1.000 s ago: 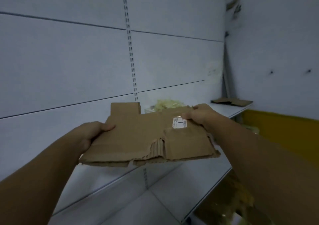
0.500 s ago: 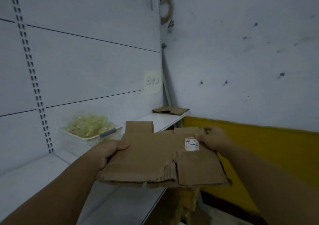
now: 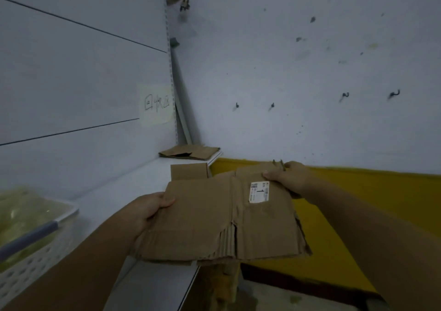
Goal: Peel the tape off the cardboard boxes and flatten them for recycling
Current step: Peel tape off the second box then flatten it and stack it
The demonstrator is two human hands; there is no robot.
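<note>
Flattened cardboard box [image 3: 214, 217] held over white shelf [image 3: 133, 186]; left hand [image 3: 152, 205] grips its left edge; right hand [image 3: 286, 174] pinches the far right corner.

Carried flat box [image 3: 214, 215] to the right along shelf [image 3: 133, 186] | got much nearer to cardboard pile [image 3: 191, 152] at far end | left basket [image 3: 28, 258] behind at near left | brought note [image 3: 156, 105] on wall into sight
</note>
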